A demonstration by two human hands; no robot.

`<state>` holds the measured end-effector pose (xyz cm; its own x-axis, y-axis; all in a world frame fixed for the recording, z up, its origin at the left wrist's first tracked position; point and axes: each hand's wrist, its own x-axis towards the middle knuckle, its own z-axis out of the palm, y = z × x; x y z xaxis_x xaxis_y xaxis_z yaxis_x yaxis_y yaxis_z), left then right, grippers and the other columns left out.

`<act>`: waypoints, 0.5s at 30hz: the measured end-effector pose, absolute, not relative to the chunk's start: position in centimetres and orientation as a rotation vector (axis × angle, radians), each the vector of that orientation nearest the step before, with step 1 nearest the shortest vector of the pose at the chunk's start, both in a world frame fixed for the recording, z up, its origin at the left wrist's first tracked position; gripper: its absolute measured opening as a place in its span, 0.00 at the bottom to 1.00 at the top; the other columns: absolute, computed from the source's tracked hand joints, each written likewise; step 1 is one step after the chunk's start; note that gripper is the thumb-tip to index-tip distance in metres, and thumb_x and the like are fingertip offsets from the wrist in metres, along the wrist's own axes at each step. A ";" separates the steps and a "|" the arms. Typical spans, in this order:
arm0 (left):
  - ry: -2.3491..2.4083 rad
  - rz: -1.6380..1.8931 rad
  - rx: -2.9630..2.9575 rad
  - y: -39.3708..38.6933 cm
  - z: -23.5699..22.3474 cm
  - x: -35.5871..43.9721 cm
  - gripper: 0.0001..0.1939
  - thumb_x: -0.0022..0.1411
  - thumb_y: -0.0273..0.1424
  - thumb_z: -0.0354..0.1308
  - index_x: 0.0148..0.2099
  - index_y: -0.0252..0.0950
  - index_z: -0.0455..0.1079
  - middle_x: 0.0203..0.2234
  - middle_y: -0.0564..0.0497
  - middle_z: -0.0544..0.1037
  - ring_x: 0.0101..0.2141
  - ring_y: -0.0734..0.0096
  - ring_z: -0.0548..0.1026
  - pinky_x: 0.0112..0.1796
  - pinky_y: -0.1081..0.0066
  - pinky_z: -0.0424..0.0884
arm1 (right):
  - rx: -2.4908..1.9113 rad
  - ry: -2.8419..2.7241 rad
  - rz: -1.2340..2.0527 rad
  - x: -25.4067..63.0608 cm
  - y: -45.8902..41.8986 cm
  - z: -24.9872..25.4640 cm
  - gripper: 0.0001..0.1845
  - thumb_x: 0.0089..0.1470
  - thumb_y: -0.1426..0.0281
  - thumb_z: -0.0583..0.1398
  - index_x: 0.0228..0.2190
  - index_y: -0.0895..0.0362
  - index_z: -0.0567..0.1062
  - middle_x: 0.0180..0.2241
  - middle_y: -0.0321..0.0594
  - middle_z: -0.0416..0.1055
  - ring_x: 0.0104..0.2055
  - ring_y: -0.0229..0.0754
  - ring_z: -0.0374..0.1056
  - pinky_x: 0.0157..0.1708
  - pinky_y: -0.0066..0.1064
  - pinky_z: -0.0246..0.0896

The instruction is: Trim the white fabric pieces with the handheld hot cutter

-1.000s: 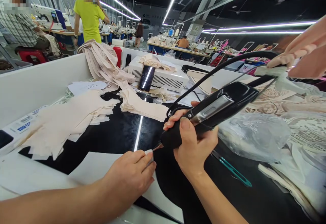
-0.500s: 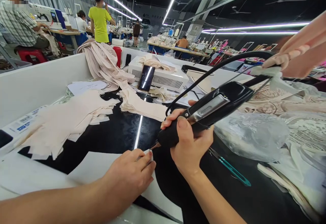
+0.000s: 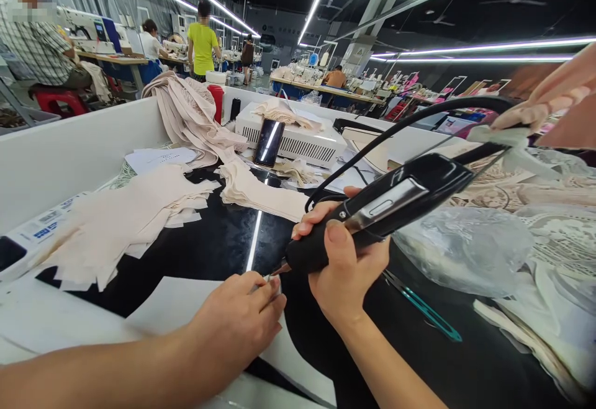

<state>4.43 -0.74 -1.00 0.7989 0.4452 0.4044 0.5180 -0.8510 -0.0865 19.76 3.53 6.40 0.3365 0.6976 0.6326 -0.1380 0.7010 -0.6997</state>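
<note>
My right hand (image 3: 342, 266) is wrapped round a black corded hand tool (image 3: 382, 204), its thin metal tip pointing down-left at the glossy black table (image 3: 218, 244). My left hand (image 3: 239, 319) lies with fingers pressed down on a white sheet of fabric (image 3: 172, 306), fingertips right beside the tool's tip. The tool's black cable (image 3: 419, 117) arcs up and to the right.
Beige cut fabric pieces (image 3: 121, 216) are heaped at the left, a draped pile (image 3: 186, 114) behind them. A phone (image 3: 267, 142) leans on a white machine box (image 3: 298, 139). A clear plastic bag (image 3: 460, 247), lace pieces (image 3: 559, 241) and teal tweezers (image 3: 423, 310) lie right. Another person's hand (image 3: 554, 98) reaches in top right.
The tool's tip and my right hand have shifted slightly left along the fabric edge. The person in the yellow shirt has walked farther away in the background.
</note>
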 end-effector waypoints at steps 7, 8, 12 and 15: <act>-0.732 -0.480 -2.783 -0.7 -1.0 4.5 0.11 0.82 0.26 0.53 0.53 0.30 0.77 0.53 0.41 0.85 0.47 0.65 0.83 0.42 0.64 0.77 | -0.641 -1.107 0.564 19.7 3.5 6.7 0.20 0.58 0.63 0.72 0.49 0.48 0.75 0.29 0.28 0.77 0.23 0.36 0.72 0.26 0.30 0.74; -0.721 -0.482 -2.779 -0.7 -0.9 4.5 0.10 0.81 0.26 0.54 0.52 0.30 0.77 0.53 0.41 0.85 0.47 0.65 0.83 0.42 0.64 0.77 | -0.652 -1.112 0.559 19.6 3.5 6.7 0.20 0.58 0.64 0.71 0.50 0.48 0.74 0.29 0.28 0.77 0.23 0.36 0.72 0.26 0.30 0.75; -0.702 -0.505 -2.765 -0.7 -0.9 4.5 0.07 0.80 0.26 0.57 0.50 0.32 0.77 0.51 0.42 0.85 0.46 0.64 0.83 0.42 0.65 0.76 | -0.682 -1.117 0.546 19.6 3.6 6.5 0.17 0.59 0.65 0.70 0.47 0.49 0.73 0.29 0.27 0.76 0.23 0.36 0.72 0.26 0.30 0.74; -0.716 -0.539 -2.779 -0.7 -0.8 4.4 0.07 0.80 0.27 0.57 0.51 0.32 0.77 0.51 0.42 0.85 0.46 0.64 0.82 0.43 0.65 0.76 | -0.666 -1.094 0.551 19.8 3.7 6.7 0.17 0.58 0.62 0.72 0.42 0.49 0.71 0.30 0.28 0.76 0.24 0.36 0.72 0.26 0.30 0.75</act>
